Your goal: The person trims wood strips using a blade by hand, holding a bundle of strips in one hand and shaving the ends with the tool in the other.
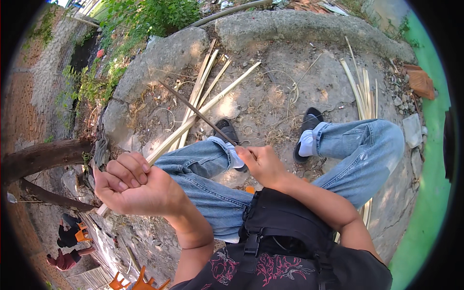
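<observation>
My left hand is closed around the lower part of a long pale bamboo strip, which slants up and away to the right. In my right hand is the near end of a long, thin dark blade; its handle is hidden by the fingers. The blade points up and left and crosses the strip just beyond my left foot; whether it touches the strip, I cannot tell. Several more pale strips lie on the ground behind the crossing. Thin curled shavings are scattered between my feet.
Another bundle of pale strips lies under and beyond my right leg. A rough concrete curb bounds the far side. A green wall stands right, a tree trunk left. Two people are by orange chairs, lower left.
</observation>
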The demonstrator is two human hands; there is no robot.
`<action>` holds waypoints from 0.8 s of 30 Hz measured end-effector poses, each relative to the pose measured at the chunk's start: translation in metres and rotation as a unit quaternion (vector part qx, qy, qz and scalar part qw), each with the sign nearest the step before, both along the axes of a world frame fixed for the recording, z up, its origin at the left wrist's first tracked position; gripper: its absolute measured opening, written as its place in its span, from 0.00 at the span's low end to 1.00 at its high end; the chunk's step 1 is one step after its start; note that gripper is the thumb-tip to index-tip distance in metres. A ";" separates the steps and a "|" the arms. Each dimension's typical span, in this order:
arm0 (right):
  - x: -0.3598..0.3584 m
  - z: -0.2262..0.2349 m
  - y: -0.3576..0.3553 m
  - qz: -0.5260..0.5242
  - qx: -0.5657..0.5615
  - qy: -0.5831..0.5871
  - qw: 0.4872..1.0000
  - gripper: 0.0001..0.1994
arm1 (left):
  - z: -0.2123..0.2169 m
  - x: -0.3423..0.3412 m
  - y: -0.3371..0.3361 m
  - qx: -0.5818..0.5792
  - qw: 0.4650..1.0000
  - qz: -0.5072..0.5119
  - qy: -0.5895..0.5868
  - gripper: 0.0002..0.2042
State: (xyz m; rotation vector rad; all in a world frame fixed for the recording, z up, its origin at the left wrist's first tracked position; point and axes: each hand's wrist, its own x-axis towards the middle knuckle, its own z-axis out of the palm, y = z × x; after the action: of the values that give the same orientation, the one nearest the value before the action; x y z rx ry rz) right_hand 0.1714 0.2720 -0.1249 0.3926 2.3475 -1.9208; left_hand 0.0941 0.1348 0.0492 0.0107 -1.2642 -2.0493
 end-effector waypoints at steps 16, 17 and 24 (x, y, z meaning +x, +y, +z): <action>-0.002 -0.003 0.011 0.002 0.039 -0.018 0.999 0.33 | -0.007 -0.010 -0.010 0.015 0.995 -0.088 0.049 0.19; 0.003 0.001 0.009 0.013 0.022 -0.010 1.000 0.33 | -0.005 -0.007 -0.010 0.000 0.991 -0.120 0.059 0.19; -0.003 -0.006 0.012 0.012 -0.003 -0.056 0.998 0.33 | -0.010 -0.010 -0.015 -0.002 0.985 -0.153 0.076 0.18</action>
State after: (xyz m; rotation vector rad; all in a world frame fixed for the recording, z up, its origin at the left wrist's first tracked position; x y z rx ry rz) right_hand 0.1686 0.2844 -0.1307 0.4577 2.2661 -1.8432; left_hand 0.0842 0.1198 0.0394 -0.3547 -1.2349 -2.2558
